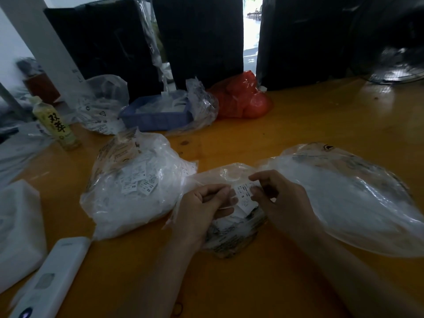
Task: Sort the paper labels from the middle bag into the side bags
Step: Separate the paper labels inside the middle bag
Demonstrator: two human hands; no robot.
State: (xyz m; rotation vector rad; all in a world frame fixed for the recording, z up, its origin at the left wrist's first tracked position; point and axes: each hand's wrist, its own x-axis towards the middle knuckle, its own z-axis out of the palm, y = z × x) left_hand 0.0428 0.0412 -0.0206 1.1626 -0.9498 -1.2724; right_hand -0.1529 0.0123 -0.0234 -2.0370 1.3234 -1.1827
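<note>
A small clear middle bag of paper labels lies on the orange table, right under my hands. My left hand and my right hand both pinch a white paper label marked S, held just above that bag. The left side bag is full of white labels, some marked XS and S. To the right lies the right side bag, a large clear one with white contents.
A white device and a white packet lie at the front left. Behind stand a drink bottle, a blue tray in plastic, another clear bag and a red bag. Black bundles wall the far edge.
</note>
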